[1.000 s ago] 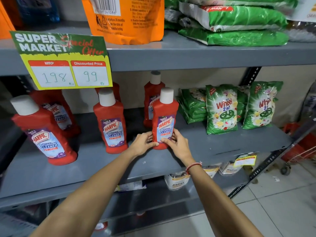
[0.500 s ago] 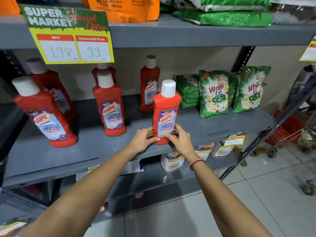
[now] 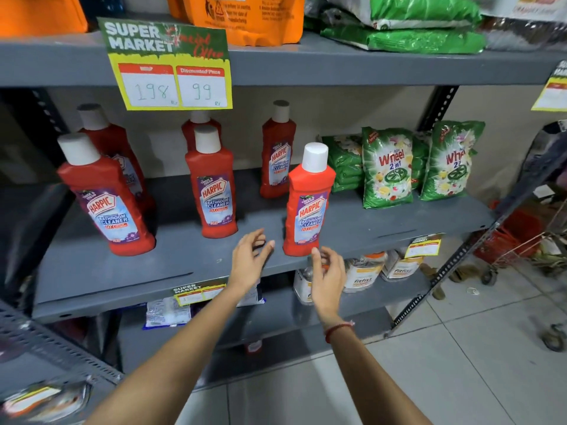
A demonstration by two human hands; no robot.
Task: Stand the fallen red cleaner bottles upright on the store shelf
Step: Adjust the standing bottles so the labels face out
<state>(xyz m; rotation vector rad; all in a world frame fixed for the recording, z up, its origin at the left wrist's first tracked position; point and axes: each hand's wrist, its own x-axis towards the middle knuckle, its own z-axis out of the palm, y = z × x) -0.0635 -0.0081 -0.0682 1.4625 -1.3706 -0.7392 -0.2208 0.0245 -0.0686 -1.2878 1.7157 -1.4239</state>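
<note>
Several red cleaner bottles with white caps stand upright on the grey middle shelf (image 3: 184,265). The nearest bottle (image 3: 308,204) stands alone at the front, just right of centre. My left hand (image 3: 250,259) hovers a little to its lower left, fingers apart, holding nothing. Just below the bottle's base, my right hand (image 3: 326,274) is also open and off the bottle. More bottles stand at the front left (image 3: 104,197), behind that one (image 3: 113,148), in the middle (image 3: 213,185) with another close behind it, and at the back (image 3: 277,151).
Green detergent packets (image 3: 386,170) stand at the shelf's right end. A price card (image 3: 168,65) hangs from the upper shelf, which holds orange and green bags. Pouches sit on the lower shelf (image 3: 362,274). A red basket (image 3: 518,237) and tiled floor lie to the right.
Both hands let go of the nearest bottle and drew back toward me. The bottle stays upright at the shelf front.
</note>
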